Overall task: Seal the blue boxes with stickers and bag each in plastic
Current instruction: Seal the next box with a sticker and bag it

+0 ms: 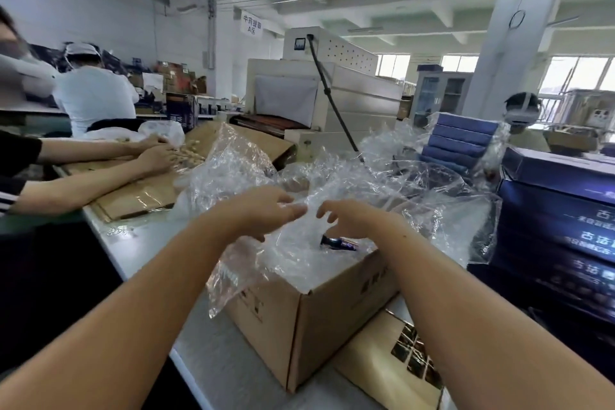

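Observation:
Both my hands reach forward over an open cardboard carton [319,319] stuffed with clear plastic bags [293,253]. My left hand [256,210] hovers with fingers spread and loosely bent above the plastic, holding nothing. My right hand [352,220] does the same a little to the right, its fingertips at the crumpled film. A dark blue item [337,243] peeks out of the plastic inside the carton. A pile of blue boxes [462,140] wrapped in plastic stands at the back right. Large dark blue boxes [559,220] are stacked at the right.
Another person's arms [100,173] lie on flattened cardboard [139,200] at the left. More loose plastic [416,190] lies behind the carton. A flat brown packet [389,363] lies at the near right. A shrink tunnel machine [319,93] stands behind; other people work beyond.

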